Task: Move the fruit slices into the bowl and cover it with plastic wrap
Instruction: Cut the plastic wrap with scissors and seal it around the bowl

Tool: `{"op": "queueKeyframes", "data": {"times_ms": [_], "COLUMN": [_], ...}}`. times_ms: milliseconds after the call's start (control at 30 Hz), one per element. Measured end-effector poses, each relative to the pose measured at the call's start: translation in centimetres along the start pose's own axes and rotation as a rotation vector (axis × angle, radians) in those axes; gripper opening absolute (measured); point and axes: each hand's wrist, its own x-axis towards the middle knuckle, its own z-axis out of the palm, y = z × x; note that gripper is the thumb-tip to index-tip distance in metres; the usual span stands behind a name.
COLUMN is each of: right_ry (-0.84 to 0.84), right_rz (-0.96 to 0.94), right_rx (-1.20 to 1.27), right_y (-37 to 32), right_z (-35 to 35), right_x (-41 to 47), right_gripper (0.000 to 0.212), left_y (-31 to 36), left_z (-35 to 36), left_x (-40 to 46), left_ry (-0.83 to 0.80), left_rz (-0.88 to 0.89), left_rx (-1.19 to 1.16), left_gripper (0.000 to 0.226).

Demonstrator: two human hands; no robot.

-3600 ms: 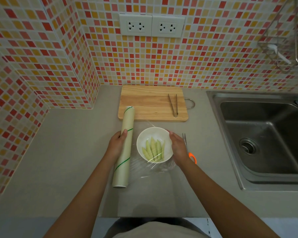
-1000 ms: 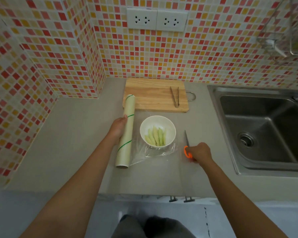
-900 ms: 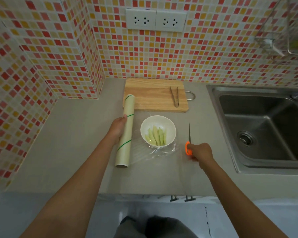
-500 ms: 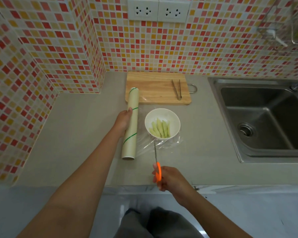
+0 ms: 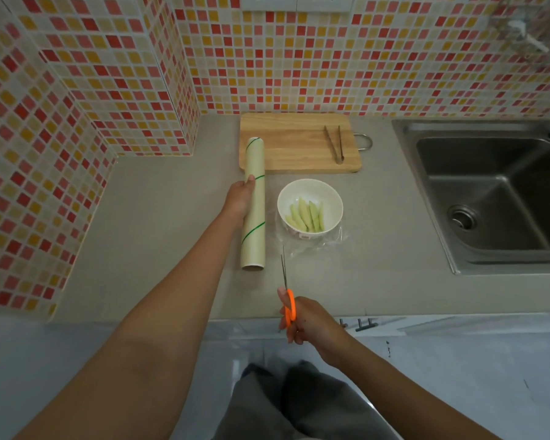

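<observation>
L hand (image 5: 239, 198) gripping wrap roll (image 5: 253, 204), R hand (image 5: 308, 319) curled on orange scissors (image 5: 287, 293), fruit slices (image 5: 305, 215) in bowl (image 5: 331, 193) on film

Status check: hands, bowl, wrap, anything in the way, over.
Left hand holds wrap roll; right hand grips scissors. Fruit slices in bowl, film under it, uncut. Path clear.

A single head-worn wide-angle view is directed forward and steeply down onto the countertop (image 5: 159, 217) from close above its near edge, the tiled wall (image 5: 346, 68) being seen at 12 o'clock and the sink (image 5: 489, 198) at 2 o'clock.
</observation>
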Motion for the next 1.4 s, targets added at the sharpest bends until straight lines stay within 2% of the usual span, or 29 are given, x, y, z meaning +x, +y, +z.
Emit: {"op": "queueKeyframes", "data": {"times_ms": [200,367,467,800,967,1100,1267,1400], "right_ry": [-0.044,-0.063,-0.057,0.041,0.101,0.085,0.017,0.026], "right_rz": [0.057,-0.026,-0.077,-0.173,-0.244,-0.209,-0.150,-0.190], "right_rx": [0.028,0.129,0.126,-0.018,-0.002,0.016,0.149,0.139], "right_y": [0.8,-1.3,-2.6,-3.1,-2.4,-2.9,-3.6,-3.6], "right_z": [0.8,1.3,1.5,1.8,1.8,1.6,1.3,1.3], "right_x": [-0.4,0.3,0.9,2.4,2.7,2.8,3.1,3.2], "right_gripper": [0.061,0.059,0.059,0.056,0.050,0.056,0.057,0.059], "left_y": [0.0,-0.1,-0.2,-0.6,-0.5,-0.4,-0.6,-0.9], "left_z": [-0.1,-0.2,-0.2,-0.1,0.2,0.3,0.4,0.3], "left_x": [0.1,0.1,0.0,0.2,0.5,0.6,0.6,0.6], "left_ry": [0.003,0.004,0.002,-0.003,0.001,0.004,0.011,0.002], "left_rz": [0.005,-0.007,-0.004,-0.006,-0.014,-0.016,-0.015,-0.018], "left_rx": [0.032,0.018,0.004,-0.028,-0.037,-0.024,-0.017,-0.042], "left_gripper": [0.042,0.053,0.048,0.042,0.040,0.041,0.040,0.040]}}
